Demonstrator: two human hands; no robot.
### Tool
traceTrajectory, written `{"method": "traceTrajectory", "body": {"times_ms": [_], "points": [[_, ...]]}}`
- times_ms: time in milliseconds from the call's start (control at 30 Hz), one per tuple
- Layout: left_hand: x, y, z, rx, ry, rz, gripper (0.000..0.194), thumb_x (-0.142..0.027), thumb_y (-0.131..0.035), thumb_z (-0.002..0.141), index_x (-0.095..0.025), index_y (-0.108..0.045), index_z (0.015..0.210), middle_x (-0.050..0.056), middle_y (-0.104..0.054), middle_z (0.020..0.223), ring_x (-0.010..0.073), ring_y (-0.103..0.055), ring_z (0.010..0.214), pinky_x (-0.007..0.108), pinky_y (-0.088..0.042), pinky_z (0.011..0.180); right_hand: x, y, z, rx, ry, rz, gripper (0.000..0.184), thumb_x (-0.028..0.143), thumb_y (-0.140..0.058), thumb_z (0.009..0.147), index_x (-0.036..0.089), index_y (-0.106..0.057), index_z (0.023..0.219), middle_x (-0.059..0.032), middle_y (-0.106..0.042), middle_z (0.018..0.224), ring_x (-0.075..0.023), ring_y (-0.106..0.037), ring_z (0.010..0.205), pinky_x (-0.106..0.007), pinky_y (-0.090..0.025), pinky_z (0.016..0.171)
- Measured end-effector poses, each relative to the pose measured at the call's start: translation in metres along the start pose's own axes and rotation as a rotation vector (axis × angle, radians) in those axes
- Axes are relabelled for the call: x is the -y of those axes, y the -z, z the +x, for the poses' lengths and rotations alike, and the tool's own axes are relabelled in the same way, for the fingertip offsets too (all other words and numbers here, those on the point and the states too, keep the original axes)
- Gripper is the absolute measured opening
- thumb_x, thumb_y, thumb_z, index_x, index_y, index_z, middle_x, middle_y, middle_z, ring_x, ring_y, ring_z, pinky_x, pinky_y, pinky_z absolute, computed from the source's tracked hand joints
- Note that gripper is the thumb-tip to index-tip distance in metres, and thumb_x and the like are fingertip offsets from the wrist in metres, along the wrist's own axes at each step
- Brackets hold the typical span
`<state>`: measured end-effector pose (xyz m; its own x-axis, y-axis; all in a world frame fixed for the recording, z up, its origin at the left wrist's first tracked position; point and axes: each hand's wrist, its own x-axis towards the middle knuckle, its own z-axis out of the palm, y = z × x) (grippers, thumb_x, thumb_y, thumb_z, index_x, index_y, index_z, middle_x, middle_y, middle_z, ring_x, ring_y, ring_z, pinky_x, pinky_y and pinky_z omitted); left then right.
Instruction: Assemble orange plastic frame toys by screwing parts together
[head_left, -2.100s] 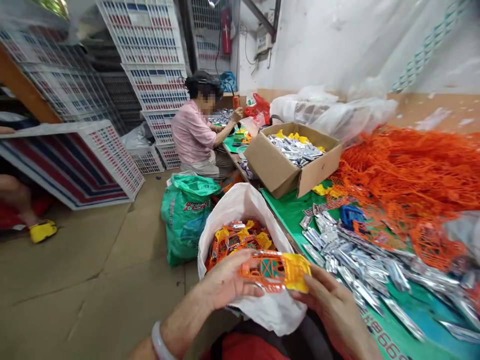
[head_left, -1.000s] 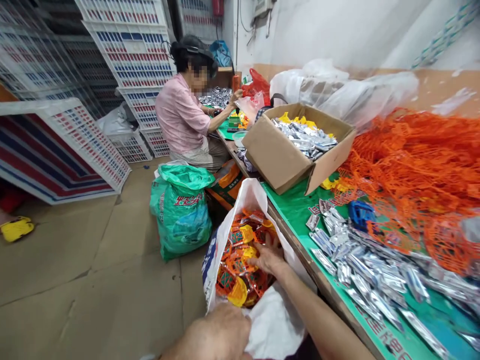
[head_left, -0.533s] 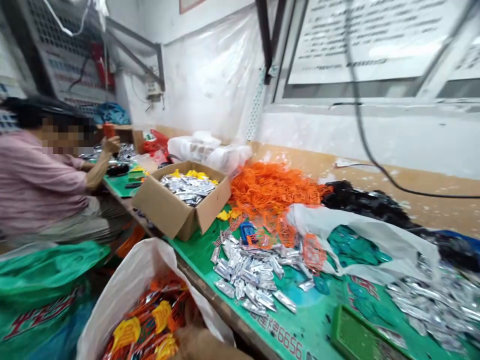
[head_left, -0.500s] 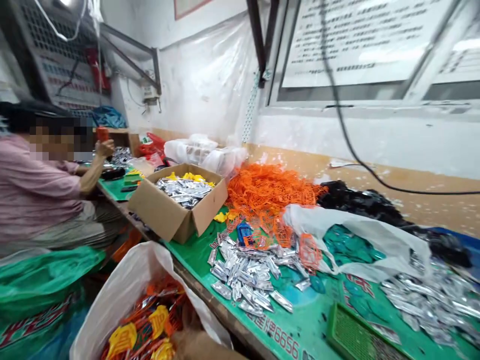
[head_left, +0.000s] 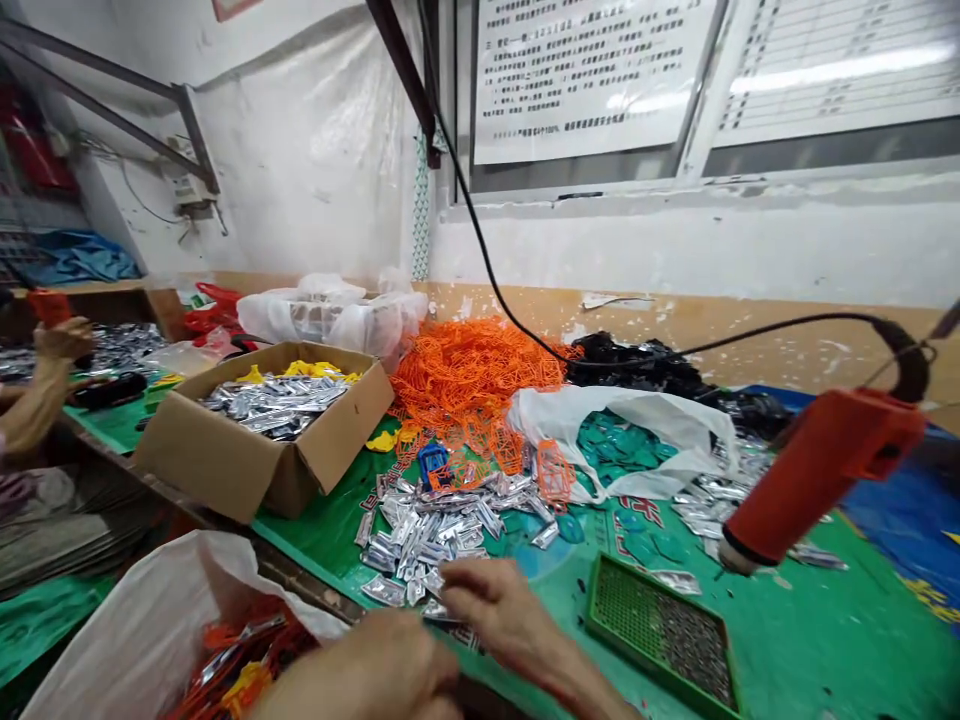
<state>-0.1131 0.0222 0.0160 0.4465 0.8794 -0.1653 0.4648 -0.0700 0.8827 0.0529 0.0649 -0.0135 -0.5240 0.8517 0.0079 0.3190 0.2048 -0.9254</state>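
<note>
My left hand is over the table's front edge, beside the white sack; motion blurs its fingers, so any small thing in them cannot be made out. My right hand reaches over the near side of a pile of flat silver metal pieces, its fingers loosely bent and somewhat apart, with nothing visible in them. Orange and yellow plastic parts lie inside the sack. Among the silver pieces, a blue plastic part touches a heap of orange plastic frames.
A red electric screwdriver hangs at right on a black cable. Below it lies a green tray of tiny dark parts. A cardboard box holds silver and yellow pieces. A white bag contains teal pieces. Another person's hand shows at left.
The view has swung right, bringing the screwdriver into sight. My left hand has come out of the sack to the table edge. My right hand has appeared near the silver pile.
</note>
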Motion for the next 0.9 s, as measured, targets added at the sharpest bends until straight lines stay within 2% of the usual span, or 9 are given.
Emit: {"method": "traceTrajectory", "body": {"times_ms": [67,167,233,300,367,467,600,767,900], "points": [[-0.023,0.01,0.046,0.035,0.037,0.621,0.02,-0.033,-0.06,0.079,-0.023,-0.066,0.062,0.003,-0.066,0.063,0.0241,-0.064,0.07,0.034,-0.048,0.072,-0.015,0.047,-0.006,-0.182,-0.05,-0.031,0.027,0.031,-0.049,0.082,0.016,-0.07,0.089,-0.0007,-0.065,0.079,-0.0146,-0.057,0.076,-0.024,-0.045,0.07],[-0.043,0.018,0.132,-0.06,0.056,0.777,0.022,-0.031,-0.054,0.087,-0.017,-0.068,0.078,0.007,-0.069,0.081,0.0231,-0.064,0.082,0.037,-0.049,0.079,-0.045,0.101,-0.009,-0.375,-0.177,-0.111,0.029,0.032,-0.049,0.084,0.014,-0.068,0.098,-0.0036,-0.067,0.081,-0.0175,-0.061,0.076,-0.028,-0.048,0.068],[-0.042,0.016,0.184,-0.13,0.078,0.836,0.024,-0.034,-0.054,0.091,-0.015,-0.063,0.102,0.007,-0.066,0.104,0.0198,-0.063,0.092,0.041,-0.051,0.084,-0.066,0.127,-0.009,-0.478,-0.26,-0.191,0.025,0.029,-0.051,0.086,0.014,-0.067,0.097,-0.0042,-0.068,0.083,-0.0183,-0.063,0.079,-0.031,-0.05,0.071],[-0.035,0.01,0.222,-0.184,0.093,0.88,0.03,-0.034,-0.056,0.091,-0.017,-0.058,0.116,0.009,-0.06,0.118,0.0214,-0.061,0.1,0.042,-0.052,0.085,-0.085,0.147,-0.007,-0.573,-0.336,-0.287,0.022,0.03,-0.055,0.088,0.014,-0.064,0.101,-0.0055,-0.067,0.095,-0.0183,-0.063,0.087,-0.035,-0.052,0.078],[-0.024,0.003,0.247,-0.23,0.109,0.913,0.031,-0.033,-0.056,0.091,-0.018,-0.056,0.119,0.009,-0.058,0.122,0.0221,-0.06,0.102,0.043,-0.052,0.086,-0.101,0.164,-0.001,-0.647,-0.399,-0.387,0.025,0.032,-0.056,0.09,0.015,-0.061,0.108,-0.0071,-0.063,0.11,-0.0186,-0.062,0.095,-0.038,-0.052,0.083],[-0.01,-0.005,0.266,-0.304,0.172,0.945,0.034,-0.034,-0.056,0.09,-0.018,-0.056,0.12,0.01,-0.056,0.124,0.0237,-0.058,0.106,0.046,-0.05,0.088,-0.119,0.187,0.013,-0.705,-0.462,-0.518,0.029,0.033,-0.055,0.091,0.017,-0.058,0.115,-0.0084,-0.059,0.119,-0.0199,-0.06,0.101,-0.041,-0.052,0.086],[0.002,-0.004,0.278,-0.393,0.283,0.939,0.036,-0.036,-0.057,0.09,-0.016,-0.056,0.12,0.01,-0.056,0.125,0.0253,-0.057,0.109,0.048,-0.048,0.091,-0.134,0.206,0.046,-0.702,-0.492,-0.651,0.03,0.033,-0.055,0.091,0.017,-0.057,0.117,-0.0087,-0.058,0.12,-0.0203,-0.06,0.102,-0.041,-0.052,0.086],[0.014,0.009,0.281,-0.424,0.385,0.849,0.035,-0.034,-0.057,0.09,-0.016,-0.055,0.12,0.01,-0.057,0.123,0.0245,-0.059,0.106,0.046,-0.05,0.088,-0.141,0.211,0.086,-0.643,-0.5,-0.742,0.031,0.033,-0.055,0.091,0.017,-0.056,0.118,-0.0088,-0.058,0.12,-0.0205,-0.06,0.102,-0.041,-0.052,0.086],[0.024,0.024,0.279,-0.401,0.39,0.711,0.033,-0.033,-0.057,0.09,-0.017,-0.056,0.119,0.009,-0.058,0.12,0.0229,-0.06,0.102,0.043,-0.052,0.085,-0.143,0.208,0.097,-0.589,-0.481,-0.741,0.032,0.033,-0.056,0.09,0.017,-0.056,0.118,-0.0087,-0.058,0.12,-0.0208,-0.06,0.102,-0.042,-0.052,0.085]]}}
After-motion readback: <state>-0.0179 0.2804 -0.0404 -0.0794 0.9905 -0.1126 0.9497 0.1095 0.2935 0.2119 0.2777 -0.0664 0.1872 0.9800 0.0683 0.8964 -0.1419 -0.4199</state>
